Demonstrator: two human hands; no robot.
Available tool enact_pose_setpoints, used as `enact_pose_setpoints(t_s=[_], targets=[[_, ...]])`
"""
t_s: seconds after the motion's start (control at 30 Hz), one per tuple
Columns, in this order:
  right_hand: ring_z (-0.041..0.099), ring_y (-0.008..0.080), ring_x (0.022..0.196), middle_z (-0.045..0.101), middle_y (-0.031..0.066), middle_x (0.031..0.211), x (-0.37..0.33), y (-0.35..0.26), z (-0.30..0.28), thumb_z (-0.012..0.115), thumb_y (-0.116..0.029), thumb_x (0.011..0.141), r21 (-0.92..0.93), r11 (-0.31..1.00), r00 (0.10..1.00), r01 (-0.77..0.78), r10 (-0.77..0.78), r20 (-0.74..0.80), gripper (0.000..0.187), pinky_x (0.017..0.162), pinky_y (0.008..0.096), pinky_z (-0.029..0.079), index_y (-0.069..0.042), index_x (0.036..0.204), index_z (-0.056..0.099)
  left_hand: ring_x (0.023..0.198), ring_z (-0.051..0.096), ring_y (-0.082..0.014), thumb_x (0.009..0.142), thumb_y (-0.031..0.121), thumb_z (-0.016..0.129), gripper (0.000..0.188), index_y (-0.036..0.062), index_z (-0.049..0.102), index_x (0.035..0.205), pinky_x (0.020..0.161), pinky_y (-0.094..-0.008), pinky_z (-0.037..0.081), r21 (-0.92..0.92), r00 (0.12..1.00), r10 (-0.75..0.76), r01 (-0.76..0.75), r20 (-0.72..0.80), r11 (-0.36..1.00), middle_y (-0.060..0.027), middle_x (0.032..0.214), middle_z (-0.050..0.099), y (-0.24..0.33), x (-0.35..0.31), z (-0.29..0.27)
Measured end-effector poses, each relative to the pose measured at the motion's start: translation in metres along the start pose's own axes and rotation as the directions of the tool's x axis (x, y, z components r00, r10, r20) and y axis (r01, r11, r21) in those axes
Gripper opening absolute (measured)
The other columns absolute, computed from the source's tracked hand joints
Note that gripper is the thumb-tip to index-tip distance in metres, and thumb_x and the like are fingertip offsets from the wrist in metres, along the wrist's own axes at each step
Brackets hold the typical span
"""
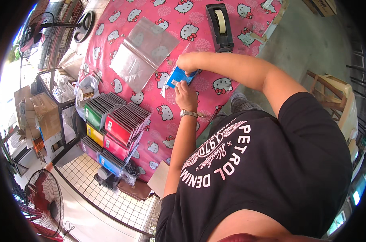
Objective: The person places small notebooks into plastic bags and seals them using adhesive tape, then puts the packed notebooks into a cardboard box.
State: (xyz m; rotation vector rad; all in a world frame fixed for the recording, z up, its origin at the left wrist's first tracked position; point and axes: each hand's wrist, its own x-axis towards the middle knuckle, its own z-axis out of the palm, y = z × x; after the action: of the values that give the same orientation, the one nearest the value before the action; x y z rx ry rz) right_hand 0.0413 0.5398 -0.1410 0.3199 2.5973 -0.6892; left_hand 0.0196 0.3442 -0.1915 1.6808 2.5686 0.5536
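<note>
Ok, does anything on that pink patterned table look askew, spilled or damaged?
Nothing stands out. Both hands, left hand and right hand, are on a small blue packet. The clear plastic sleeves lie flat, the black tape dispenser stands upright, and the coloured flat packs stand in tidy rows.

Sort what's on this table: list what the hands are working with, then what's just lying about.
In use:
left hand
right hand
blue packet

Lying about:
tape dispenser
clear plastic sleeves
stacked coloured packets

Our single head view looks steeply down over the chest and forearms onto the pink table (215, 90); fisheye rim bends edges, close range.
</note>
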Motion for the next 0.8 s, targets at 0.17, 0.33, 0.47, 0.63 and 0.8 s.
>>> enact_pose_setpoints(t_s=[0.17,0.33,0.47,0.63,0.8], targets=[[0.067,0.0341,0.082,0.069,0.0159,0.083,-0.03,0.021,0.028,0.08,-0.033,0.067,0.174,0.978,0.917,-0.112,0.169,-0.36,0.036,0.071,0.0435,0.054,-0.003,0.082,0.067,0.11,0.049,-0.0357,0.076,0.024,0.072,0.062,0.0043,0.048,0.13,0.098,-0.0438,0.042,-0.012,0.988,-0.01,0.012,0.155,1.0,-0.0177,0.115,0.05,0.011,-0.002,-0.02],[0.067,0.0265,0.069,0.068,0.0121,0.082,-0.09,0.005,0.1,0.071,-0.033,0.081,0.712,0.651,0.739,-0.264,0.611,-0.285,0.035,0.062,0.0368,0.054,-0.002,0.087,0.058,0.119,0.045,-0.0378,0.084,0.032,0.065,0.05,0.0017,0.057,0.124,0.105,-0.0452,0.035,0.063,0.993,0.058,-0.065,0.104,0.996,-0.0209,0.127,0.049,-0.011,0.003,-0.054],[0.064,0.0182,0.09,0.062,0.016,0.111,-0.07,-0.065,0.137,0.065,-0.034,0.089,0.997,-0.073,0.874,-0.029,0.482,0.061,0.048,0.071,0.0327,0.053,0.003,0.116,0.053,0.119,0.052,-0.032,0.093,0.038,0.056,0.048,-0.0015,0.06,0.12,0.098,-0.0397,0.041,-0.408,0.958,-0.183,0.261,0.22,0.875,-0.0233,0.128,0.055,-0.07,0.039,-0.045],[0.061,0.017,0.083,0.064,0.0113,0.105,-0.099,-0.056,0.086,0.055,-0.049,0.091,0.969,-0.224,0.902,0.103,0.432,0.004,0.053,0.075,0.0294,0.047,0.001,0.11,0.059,0.09,0.06,-0.0147,0.097,0.039,0.052,0.048,-0.0042,0.065,0.114,0.083,-0.0278,0.045,-0.555,0.792,-0.189,0.554,0.58,0.621,-0.0116,0.097,0.068,-0.045,0.06,-0.086],[0.06,0.0152,0.087,0.064,0.0097,0.105,-0.137,-0.033,0.036,0.044,-0.048,0.096,0.993,-0.085,0.949,0.087,0.309,-0.057,0.056,0.081,0.0294,0.047,0.002,0.115,0.06,0.065,0.056,-0.0098,0.088,0.031,0.067,0.041,-0.0013,0.066,0.114,0.06,-0.0266,0.046,-0.436,0.888,-0.206,0.39,0.41,0.811,-0.0081,0.073,0.065,-0.001,0.049,-0.121]])
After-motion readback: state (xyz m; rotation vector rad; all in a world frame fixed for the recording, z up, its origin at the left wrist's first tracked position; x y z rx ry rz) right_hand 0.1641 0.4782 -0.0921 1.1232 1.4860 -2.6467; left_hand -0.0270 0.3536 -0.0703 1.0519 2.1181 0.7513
